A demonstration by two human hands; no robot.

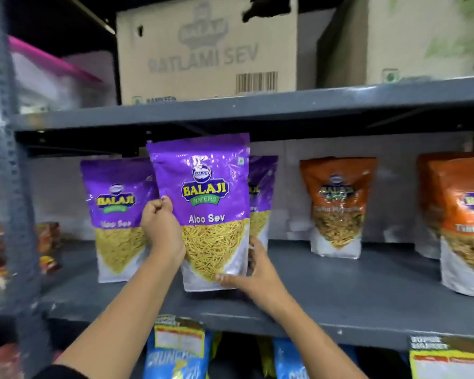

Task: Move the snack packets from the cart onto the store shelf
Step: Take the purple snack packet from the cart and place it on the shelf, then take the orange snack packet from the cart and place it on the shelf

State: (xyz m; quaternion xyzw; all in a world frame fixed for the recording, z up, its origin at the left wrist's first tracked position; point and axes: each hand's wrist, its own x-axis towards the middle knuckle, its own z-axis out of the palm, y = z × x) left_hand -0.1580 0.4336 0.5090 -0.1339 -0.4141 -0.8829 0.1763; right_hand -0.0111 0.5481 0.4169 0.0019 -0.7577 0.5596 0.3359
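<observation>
1. At the centre of the frame, two bare hands hold a purple packet upright, labelled "Balaji Wafers Aloo Sev", with yellow sev showing through its clear lower half.
2. The left hand clasps the packet's left edge about halfway up, thumb on the front; its grip is closed on the packet.
3. The right hand holds the packet's lower right corner, thumb across the front near the base, fingers behind; its grip is also clamped on the packet.
4. The packet's base sits at or just above the grey shelf; whether it touches cannot be told.
5. A second purple packet stands on the shelf left of centre, behind the left hand.
6. A third purple packet stands behind the held one, only its right edge showing.
7. Right of centre, an orange packet stands on the same shelf, well apart from the purple ones.
8. Another orange packet stands at the right edge, partly cut off by the frame.
9. On the upper shelf, top centre, sits a cardboard box printed "Ratlami Sev", with a second box at the upper right.
10. At the bottom centre, below the shelf, blue bags with yellow price tags are visible.
11. Small red and orange packs lie at the left, blurred.
</observation>
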